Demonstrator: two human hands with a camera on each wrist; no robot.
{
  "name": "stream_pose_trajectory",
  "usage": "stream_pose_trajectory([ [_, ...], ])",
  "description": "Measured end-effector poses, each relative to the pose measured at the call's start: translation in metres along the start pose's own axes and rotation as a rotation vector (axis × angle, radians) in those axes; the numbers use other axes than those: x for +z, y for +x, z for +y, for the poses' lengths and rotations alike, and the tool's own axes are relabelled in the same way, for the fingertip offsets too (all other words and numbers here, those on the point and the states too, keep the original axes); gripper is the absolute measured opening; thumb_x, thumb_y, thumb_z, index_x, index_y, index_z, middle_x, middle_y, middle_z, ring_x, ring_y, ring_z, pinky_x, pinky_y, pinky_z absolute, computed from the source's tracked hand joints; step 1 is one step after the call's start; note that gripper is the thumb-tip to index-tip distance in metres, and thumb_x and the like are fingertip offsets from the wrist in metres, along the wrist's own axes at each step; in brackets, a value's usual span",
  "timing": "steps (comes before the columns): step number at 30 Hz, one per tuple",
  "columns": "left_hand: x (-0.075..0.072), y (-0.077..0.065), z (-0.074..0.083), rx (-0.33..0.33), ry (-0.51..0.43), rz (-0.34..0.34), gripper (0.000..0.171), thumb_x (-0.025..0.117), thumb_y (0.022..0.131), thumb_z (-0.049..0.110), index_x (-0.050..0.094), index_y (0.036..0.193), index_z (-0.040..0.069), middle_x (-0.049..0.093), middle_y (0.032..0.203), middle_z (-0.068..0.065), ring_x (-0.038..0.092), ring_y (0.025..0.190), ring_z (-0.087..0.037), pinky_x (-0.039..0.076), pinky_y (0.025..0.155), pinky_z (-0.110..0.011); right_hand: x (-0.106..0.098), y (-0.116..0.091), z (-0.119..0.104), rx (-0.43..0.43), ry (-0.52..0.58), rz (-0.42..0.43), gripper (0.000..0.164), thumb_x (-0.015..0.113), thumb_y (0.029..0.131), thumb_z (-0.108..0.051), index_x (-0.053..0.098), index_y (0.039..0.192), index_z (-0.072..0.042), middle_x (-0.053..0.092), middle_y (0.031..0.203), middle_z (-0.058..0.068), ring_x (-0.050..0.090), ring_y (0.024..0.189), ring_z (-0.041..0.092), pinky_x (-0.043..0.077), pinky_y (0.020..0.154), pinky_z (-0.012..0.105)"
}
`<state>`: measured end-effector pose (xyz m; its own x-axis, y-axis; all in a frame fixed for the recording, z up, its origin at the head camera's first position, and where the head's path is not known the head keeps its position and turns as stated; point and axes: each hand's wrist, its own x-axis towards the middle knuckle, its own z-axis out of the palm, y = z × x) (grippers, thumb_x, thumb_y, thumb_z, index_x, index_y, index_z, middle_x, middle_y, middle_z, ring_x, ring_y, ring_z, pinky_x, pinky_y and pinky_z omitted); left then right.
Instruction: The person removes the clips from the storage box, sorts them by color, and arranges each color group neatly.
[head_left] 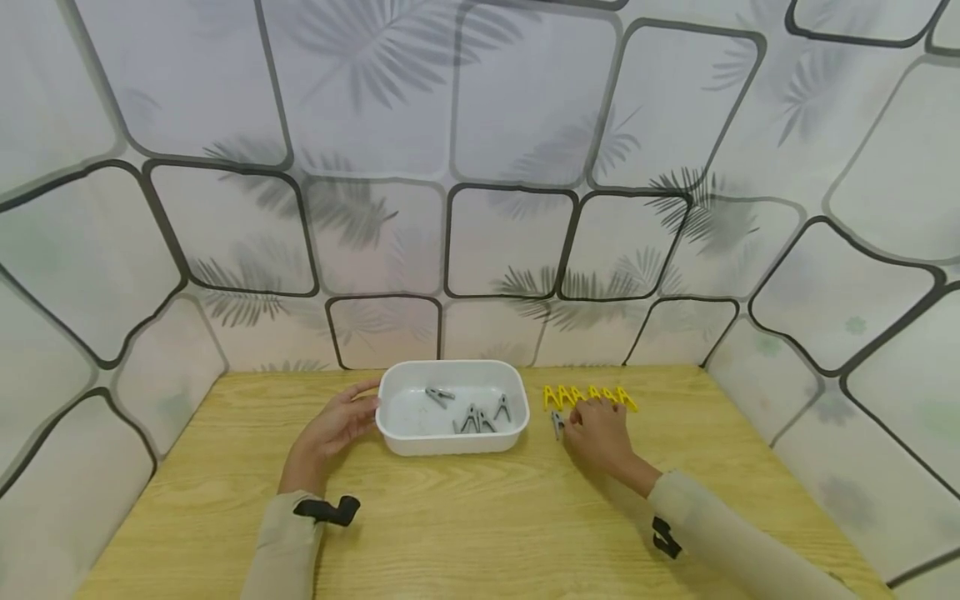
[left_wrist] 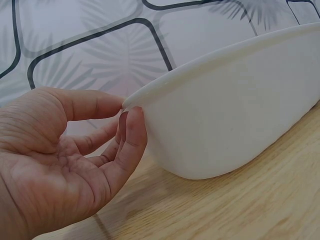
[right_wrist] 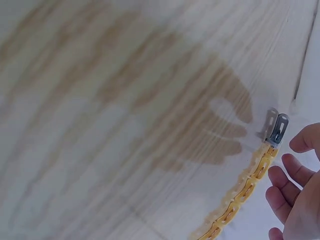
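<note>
My left hand (head_left: 343, 423) is at the left end of a white plastic tub (head_left: 450, 446). In the left wrist view its fingertips (left_wrist: 134, 120) touch the tub's outer wall, just under the rim, with the fingers loosely bent. Several grey clothespins (head_left: 502, 408) lie inside the tub. To the right of the tub, my right hand (head_left: 602, 435) hovers low beside one grey clothespin (head_left: 557, 423). The right wrist view shows this grey clothespin (right_wrist: 277, 130) apart from the thumb and fingers, which hold nothing. Several yellow clothespins (head_left: 562, 397) form a row just beyond that hand.
The tub stands toward the back of a light wooden table (head_left: 465, 533). A patterned wall covering (head_left: 510, 242) rises behind the table and along both sides. Each sleeve has a black strap (head_left: 327, 510) near the wrist.
</note>
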<state>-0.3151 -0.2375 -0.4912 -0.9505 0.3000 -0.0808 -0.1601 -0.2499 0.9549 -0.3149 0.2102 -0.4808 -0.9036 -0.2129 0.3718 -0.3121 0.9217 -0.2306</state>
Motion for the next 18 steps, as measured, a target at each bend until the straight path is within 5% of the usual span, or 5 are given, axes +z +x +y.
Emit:
stream_pose_trajectory([
  [8,0.000,0.000,-0.001,-0.004,0.011,-0.001,0.057,0.050,0.106,0.004,0.025,0.157,-0.005,0.070,0.112,0.005,0.069,0.097,-0.008,0.058,0.082,-0.023,-0.001,0.010,-0.006,0.000,-0.014,-0.008,0.016,0.072,0.090,-0.018,0.064,0.078,-0.013,0.062,0.078,0.003,0.051,0.077,0.024,0.035,0.083,0.052],
  [18,0.000,0.000,0.001,0.000,0.000,-0.006,0.056,0.051,0.106,0.006,0.028,0.156,-0.003,0.070,0.115,0.005,0.069,0.098,-0.008,0.058,0.082,-0.024,-0.008,0.045,-0.026,-0.095,0.081,0.089,0.010,0.072,0.090,-0.015,0.067,0.082,-0.012,0.065,0.079,0.004,0.053,0.078,0.025,0.036,0.083,0.055],
])
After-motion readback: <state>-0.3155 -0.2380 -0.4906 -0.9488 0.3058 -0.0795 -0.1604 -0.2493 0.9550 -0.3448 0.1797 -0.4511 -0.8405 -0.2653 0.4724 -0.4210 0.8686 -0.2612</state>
